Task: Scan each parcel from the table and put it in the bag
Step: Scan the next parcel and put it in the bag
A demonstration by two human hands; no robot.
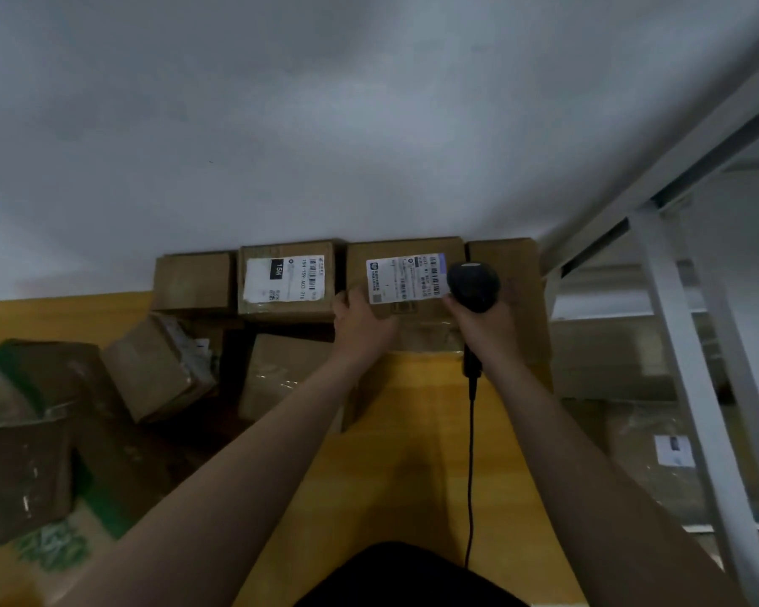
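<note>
A cardboard parcel (406,251) with a white shipping label stands at the back of the yellow table (413,453), against the wall. My left hand (362,324) grips its lower left corner. My right hand (485,328) holds a black corded barcode scanner (474,284), its head right beside the label's barcode edge. The scanner cable hangs down toward my body. At the lower left sits a bag (53,541) with green print, holding brown parcels.
More cardboard parcels line the wall: a labelled one (285,280), a plain one (193,278) to its left, another (513,291) behind the scanner. Loose boxes (158,365) lie at left. A white metal shelf frame (693,365) with parcels stands at right.
</note>
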